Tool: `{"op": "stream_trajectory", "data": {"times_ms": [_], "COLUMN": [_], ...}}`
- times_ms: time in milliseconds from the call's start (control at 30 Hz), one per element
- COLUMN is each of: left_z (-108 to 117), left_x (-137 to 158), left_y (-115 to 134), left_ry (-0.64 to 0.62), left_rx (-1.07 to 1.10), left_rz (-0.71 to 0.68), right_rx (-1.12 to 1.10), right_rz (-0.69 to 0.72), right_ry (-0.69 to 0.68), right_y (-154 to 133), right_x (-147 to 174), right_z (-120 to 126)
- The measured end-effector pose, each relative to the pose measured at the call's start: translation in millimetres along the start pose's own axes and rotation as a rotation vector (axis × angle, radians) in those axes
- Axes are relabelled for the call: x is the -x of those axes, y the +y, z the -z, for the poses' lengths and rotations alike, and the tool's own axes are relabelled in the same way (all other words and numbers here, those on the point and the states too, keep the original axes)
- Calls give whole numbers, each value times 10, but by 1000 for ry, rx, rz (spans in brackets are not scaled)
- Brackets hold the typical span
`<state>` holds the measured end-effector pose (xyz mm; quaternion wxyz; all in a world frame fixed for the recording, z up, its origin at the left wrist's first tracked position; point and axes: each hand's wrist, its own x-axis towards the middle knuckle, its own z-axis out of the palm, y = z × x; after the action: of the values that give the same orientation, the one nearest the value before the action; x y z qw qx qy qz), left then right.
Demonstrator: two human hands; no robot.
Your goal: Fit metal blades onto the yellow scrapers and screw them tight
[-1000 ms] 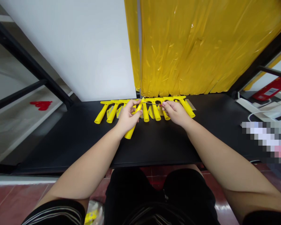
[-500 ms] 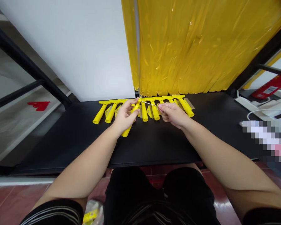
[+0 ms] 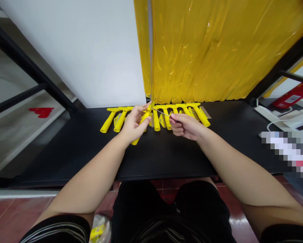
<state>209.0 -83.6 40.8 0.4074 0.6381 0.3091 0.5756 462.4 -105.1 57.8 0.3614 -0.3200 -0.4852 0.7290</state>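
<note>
My left hand is closed around the handle of a yellow T-shaped scraper, tilted with its head up and away from me. In my right hand is a thin screwdriver. Its metal shaft points left, and the tip meets the scraper near its head; my fingers hide most of the grip. Behind both hands lies a row of several similar yellow scrapers, handles toward me, some with metal blades showing between them.
The scrapers rest on a black table. A white panel and yellow plastic sheeting rise behind it. To the right are white devices with a cable. A plastic bag with yellow items sits on the floor.
The held scraper has turned in my left hand, so more of its head shows. The screwdriver stays against it, and the right hand has barely moved.
</note>
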Motion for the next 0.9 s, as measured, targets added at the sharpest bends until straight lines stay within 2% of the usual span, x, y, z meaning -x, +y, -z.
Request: {"op": "stream_trajectory", "data": {"times_ms": [100, 167, 233, 300, 400, 500, 700, 800, 900], "left_z": [-25, 0, 38, 68, 72, 30, -143, -227, -266], "left_x": [-38, -93, -149, -189, -205, -185, -95, -30, 21], "left_y": [26, 50, 71, 80, 69, 44, 57, 96, 102], "left_ry": [-15, 84, 171, 248, 344, 356, 301, 229, 124], "left_rx": [81, 150, 192, 218, 288, 359, 434, 471, 479], "left_rz": [22, 78, 141, 214, 353, 464, 486, 465, 412], "right_rx": [403, 812, 1153, 1352, 1486, 1448, 1025, 861, 740], "right_rz": [146, 262, 319, 307, 293, 364, 508, 532, 497], "right_ry": [41, 16, -64, -129, -127, -71, 88, 70, 23], "right_y": [65, 107, 150, 194, 256, 289, 313, 331, 340], "right_x": [-27, -27, -21, -19, -31, -49, -89, -98, -97], "right_z": [33, 52, 39, -4, -82, -136, -234, -281, -299]}}
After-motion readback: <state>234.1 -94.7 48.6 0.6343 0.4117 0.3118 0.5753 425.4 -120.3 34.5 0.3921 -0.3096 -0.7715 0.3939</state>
